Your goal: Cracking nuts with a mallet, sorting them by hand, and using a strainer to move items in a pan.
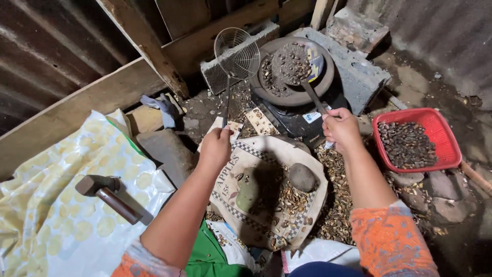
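Dirt floor (425, 87): red basket (417, 138), printed sack (266, 200), hammer (107, 192), scattered nuts (335, 205).

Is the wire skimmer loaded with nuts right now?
No. The skimmer held by the left hand shows an empty mesh bowl raised beside the pan.

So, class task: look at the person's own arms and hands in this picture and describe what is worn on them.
Both forearms are bare. The left hand and right hand wear no gloves, and no rings or watch show. Short sleeves end near the elbows: the right sleeve is orange with a fine, light speckled pattern; the left sleeve, only partly in view at the bottom edge, looks the same orange with a pale edge.
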